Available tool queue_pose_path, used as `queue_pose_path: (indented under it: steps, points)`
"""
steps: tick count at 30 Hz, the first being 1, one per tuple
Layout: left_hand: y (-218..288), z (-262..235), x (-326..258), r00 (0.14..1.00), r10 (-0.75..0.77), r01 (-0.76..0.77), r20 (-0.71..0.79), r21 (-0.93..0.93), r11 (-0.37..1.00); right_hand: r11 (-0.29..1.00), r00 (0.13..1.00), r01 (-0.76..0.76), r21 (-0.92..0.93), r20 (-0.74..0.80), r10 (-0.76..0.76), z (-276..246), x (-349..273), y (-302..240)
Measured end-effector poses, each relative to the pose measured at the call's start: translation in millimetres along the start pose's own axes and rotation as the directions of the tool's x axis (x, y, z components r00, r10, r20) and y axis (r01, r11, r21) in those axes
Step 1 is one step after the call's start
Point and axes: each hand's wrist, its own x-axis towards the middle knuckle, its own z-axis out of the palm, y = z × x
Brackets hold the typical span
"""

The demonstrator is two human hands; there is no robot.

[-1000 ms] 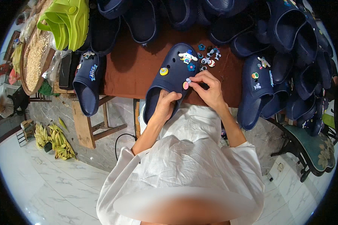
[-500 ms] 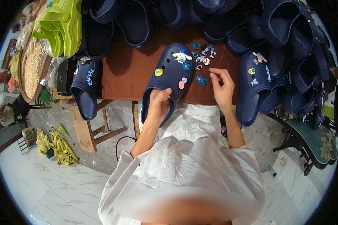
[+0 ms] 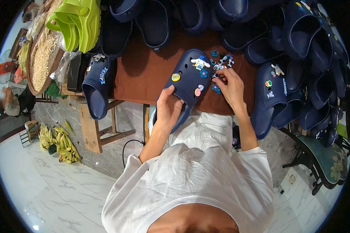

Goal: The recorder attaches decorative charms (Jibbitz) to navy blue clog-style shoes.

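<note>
Two bare hands, apart from each other. Left hand (image 3: pixel 169 110) is clamped on a navy clog (image 3: pixel 185 83) at its foot opening, thumb on the rim. Right hand (image 3: pixel 232 88) is at the loose charms (image 3: pixel 226 61), just right of the clog, thumb and fingertips close together; cannot tell if a charm is pinched.

Clog is in front of the person, toe pointing away and tilted to the right, heel end past the near table edge. Four charms visible on it: a white long-eared figure (image 3: pixel 200 62) near the toe, a blue flower (image 3: pixel 203 73) just below that, a yellow ring (image 3: pixel 175 77) on the left side, a pink and lilac piece (image 3: pixel 198 91) on the right side. One loose blue flower charm (image 3: pixel 216 89) lies by the right hand.

Table has a brown cloth (image 3: pixel 136 79). Decorated navy clogs at both sides, one left (image 3: pixel 96 88), one right (image 3: pixel 267 95). More plain navy clogs (image 3: pixel 153 27) along the back, others piled far right. Lime green clogs (image 3: pixel 79 29) upper left, next to a tray (image 3: pixel 56 64) of pale grain. Below left: wooden stool (image 3: pixel 90 128), corn (image 3: pixel 65 144) on the tiled floor (image 3: pixel 81 190). Lower right: floral-seat chair (image 3: pixel 326 155).
</note>
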Motion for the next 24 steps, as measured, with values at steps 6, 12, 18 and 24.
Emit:
queue_pose_path:
  steps: [6,12,18,24]
  points:
    - [4.8,6.5,4.4,0.999,-0.048,0.046,-0.009,-0.117,0.992,1.0,1.0,0.023,0.001,0.018,-0.023,0.2,-1.0,3.1]
    - [5.7,4.7,2.4,0.996,-0.087,0.087,0.014,-0.088,0.992,0.998,0.999,0.025,0.059,-0.049,-0.022,-12.8,-7.6,-1.6]
    - [2.5,-3.6,-10.4,0.999,-0.04,0.037,0.015,0.167,0.985,0.93,0.986,-0.138,0.34,0.134,0.097,-19.7,-21.9,-27.3]
    - [-0.6,-3.6,-13.4,0.998,-0.05,0.035,0.041,0.316,0.948,0.781,0.971,-0.192,0.594,0.231,0.062,-7.0,-25.4,-43.4]
